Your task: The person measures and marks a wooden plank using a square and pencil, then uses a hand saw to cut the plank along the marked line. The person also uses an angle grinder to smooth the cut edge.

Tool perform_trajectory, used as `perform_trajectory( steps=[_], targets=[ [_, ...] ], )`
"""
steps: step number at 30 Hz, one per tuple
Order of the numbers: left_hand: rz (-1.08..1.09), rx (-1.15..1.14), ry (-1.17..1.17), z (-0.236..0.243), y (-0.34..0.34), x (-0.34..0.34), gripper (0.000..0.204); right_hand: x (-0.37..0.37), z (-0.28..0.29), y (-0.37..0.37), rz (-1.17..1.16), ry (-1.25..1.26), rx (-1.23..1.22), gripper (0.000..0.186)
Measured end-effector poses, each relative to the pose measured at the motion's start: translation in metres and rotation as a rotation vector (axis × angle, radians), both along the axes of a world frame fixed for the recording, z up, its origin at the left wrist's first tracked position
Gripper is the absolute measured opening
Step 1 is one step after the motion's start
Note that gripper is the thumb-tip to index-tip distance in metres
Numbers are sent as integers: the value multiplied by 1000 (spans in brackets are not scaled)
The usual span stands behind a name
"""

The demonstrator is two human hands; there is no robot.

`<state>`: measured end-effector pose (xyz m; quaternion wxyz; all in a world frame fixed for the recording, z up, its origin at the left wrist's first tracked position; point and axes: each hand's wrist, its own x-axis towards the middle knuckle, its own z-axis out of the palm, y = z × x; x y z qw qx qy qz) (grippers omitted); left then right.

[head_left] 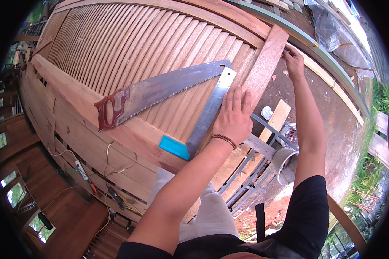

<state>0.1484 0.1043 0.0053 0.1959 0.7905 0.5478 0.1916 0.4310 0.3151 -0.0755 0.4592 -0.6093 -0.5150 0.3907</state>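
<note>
L hand (234,115) flat on wood board (268,56), R edge of louvred panel (160,43); R hand (294,64) half-curled nr far end, hold unclear. Board prob. stiff; grip long edges.

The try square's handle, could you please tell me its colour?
The square's handle is turquoise; the head view shows it best.

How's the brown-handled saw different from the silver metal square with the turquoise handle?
The saw has teeth; the square has smooth-looking blade edges. The saw's blade is longer and wider than the square's. The saw's brown handle has a big hole, while the square's turquoise handle is a plain block. Both lie on the slatted wooden panel.
</note>
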Motion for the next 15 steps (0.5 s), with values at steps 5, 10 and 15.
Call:
perform_trajectory(
  steps=[5,10,15],
  targets=[
    [9,3,-16,0,-1,0,75,-6,4,1,-32,-41,0,24],
    [11,-4,-26,-2,1,0,75,-15,4,-2,-64,-59,27,24],
    [12,5,-17,-1,0,1,75,-11,0,-1,-52,11,57,24]
  ],
)
